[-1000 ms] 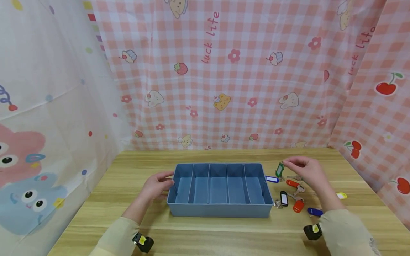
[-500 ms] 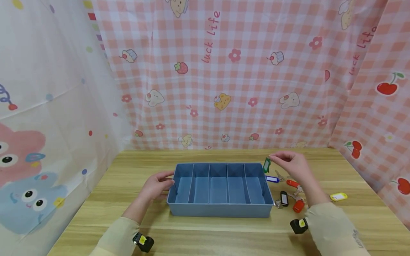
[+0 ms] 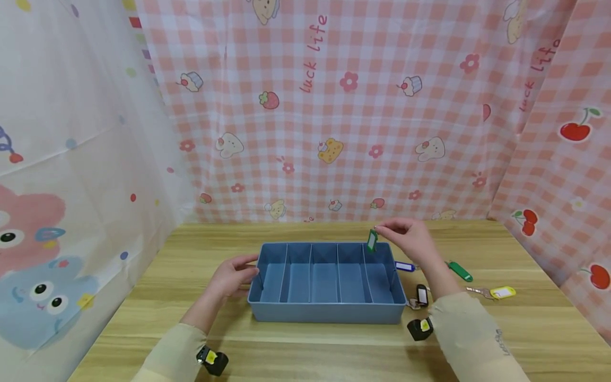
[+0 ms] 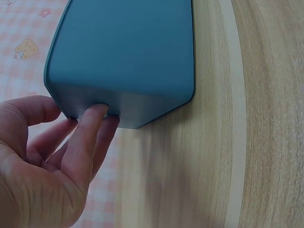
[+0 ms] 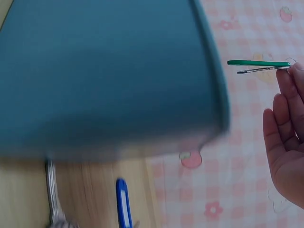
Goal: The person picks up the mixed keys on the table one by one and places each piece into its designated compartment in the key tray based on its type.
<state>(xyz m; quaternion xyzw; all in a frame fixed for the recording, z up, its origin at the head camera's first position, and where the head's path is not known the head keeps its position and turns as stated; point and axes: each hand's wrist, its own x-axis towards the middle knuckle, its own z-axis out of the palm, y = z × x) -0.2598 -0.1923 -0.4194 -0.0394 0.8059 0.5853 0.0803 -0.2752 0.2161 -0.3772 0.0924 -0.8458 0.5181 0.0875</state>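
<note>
My left hand (image 3: 234, 276) touches the left end of a blue-grey divided box (image 3: 329, 313). In the left wrist view the thumb and fingertips of that hand (image 4: 52, 161) rest against the outside of the end wall. With thumb and forefinger my right hand (image 3: 408, 239) pinches the ring of a key with a green key tag (image 3: 372, 241). The tag hangs over the box's back rim, near the rightmost divider. In the right wrist view the tag and key hang apart from the fingertips of the right hand (image 5: 292, 142).
Right of the box lie keys with a blue tag (image 3: 404, 267), a black tag (image 3: 422, 295), a green tag (image 3: 460, 271) and a yellow tag (image 3: 503, 292). The right forearm hides part of this area. A checked cloth (image 3: 353, 116) hangs behind the table (image 3: 286, 350).
My right hand has carried the green-tagged key leftward, from over the loose keys to above the box's back right rim. The left hand has stayed at the box's left end.
</note>
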